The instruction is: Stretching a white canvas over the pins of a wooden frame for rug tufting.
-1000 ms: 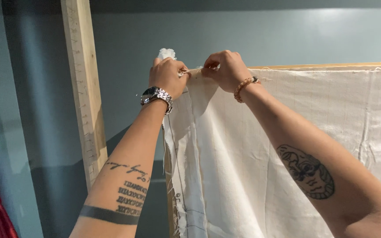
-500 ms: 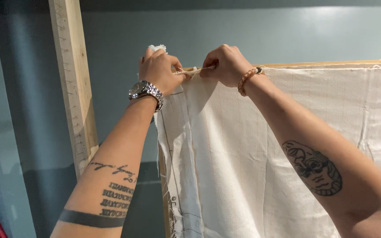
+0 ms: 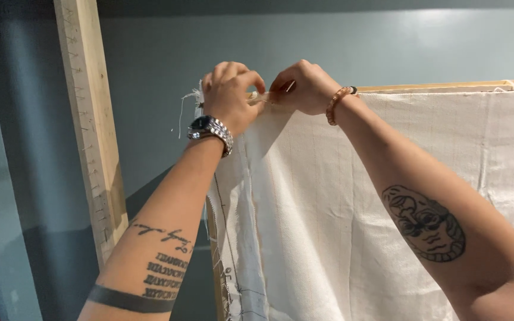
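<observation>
While both hands pinch cream cloth atop wooden frame, grey wall behind.

Both arms reach up and meet near the top centre of the view. The left hand is curled into a loose fist, knuckles toward 12 o'clock, thumb and forefinger pinched together toward 3 o'clock. The right hand sits just beside it, fingers bent and pinching toward 9 o'clock. The left forearm rises from 7 o'clock, the right from 4 o'clock, both tattooed.
</observation>
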